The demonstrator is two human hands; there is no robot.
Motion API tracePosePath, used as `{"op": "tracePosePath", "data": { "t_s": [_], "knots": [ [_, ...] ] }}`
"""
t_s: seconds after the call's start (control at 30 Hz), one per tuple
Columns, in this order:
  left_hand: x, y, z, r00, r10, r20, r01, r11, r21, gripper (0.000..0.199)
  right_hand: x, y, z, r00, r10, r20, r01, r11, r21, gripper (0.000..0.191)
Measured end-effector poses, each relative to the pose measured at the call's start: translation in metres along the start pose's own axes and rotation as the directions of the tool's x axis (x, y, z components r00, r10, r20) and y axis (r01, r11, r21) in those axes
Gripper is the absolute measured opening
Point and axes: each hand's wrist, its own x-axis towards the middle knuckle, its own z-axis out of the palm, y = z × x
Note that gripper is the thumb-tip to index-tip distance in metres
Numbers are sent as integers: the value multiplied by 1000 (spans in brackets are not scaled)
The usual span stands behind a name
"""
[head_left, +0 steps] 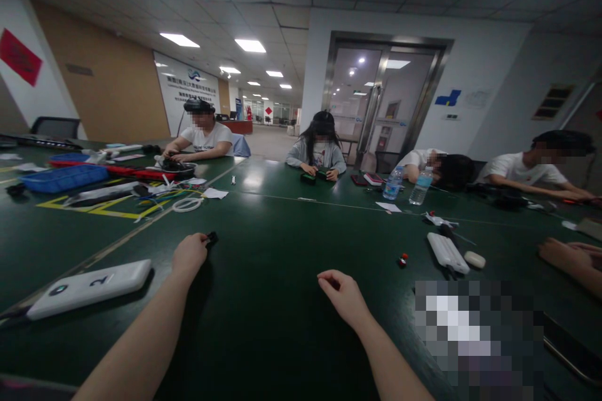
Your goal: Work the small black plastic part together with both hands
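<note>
My left hand (190, 254) is closed over the green table, its fingertips pinching a small black object (212, 238) whose kind I cannot make out. A white power bank (91, 288) marked with a 2 lies to the left of that forearm. Further right, my right hand (342, 296) hovers at or just above the table with its fingers curled together. Whether anything small sits inside those fingers is hidden. A small red and black item (402, 260) lies beyond it to the right.
On the right are a white device (448, 254), a white oval case (475, 259) and two water bottles (393, 183). Another person's hands (569, 257) rest at the right edge. At left lie a blue tray (66, 178) and cables. Several people sit across the table (263, 232).
</note>
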Motion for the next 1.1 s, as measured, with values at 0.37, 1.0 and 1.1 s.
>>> {"op": "tracePosePath", "data": {
  "t_s": [0.37,1.0,1.1],
  "knots": [
    [-3,3,-1,999,-31,18,30,999,12,35,-1,-5,0,1000,10,-9,-10,1000,-15,21],
    [-1,-1,6,1000,10,-28,-11,1000,-27,31,-2,-4,-1,1000,24,6,-24,1000,17,22],
    [0,0,6,1000,10,-9,-10,1000,-27,30,-1,-4,-1,1000,15,10,-16,1000,21,22]
  ]
}}
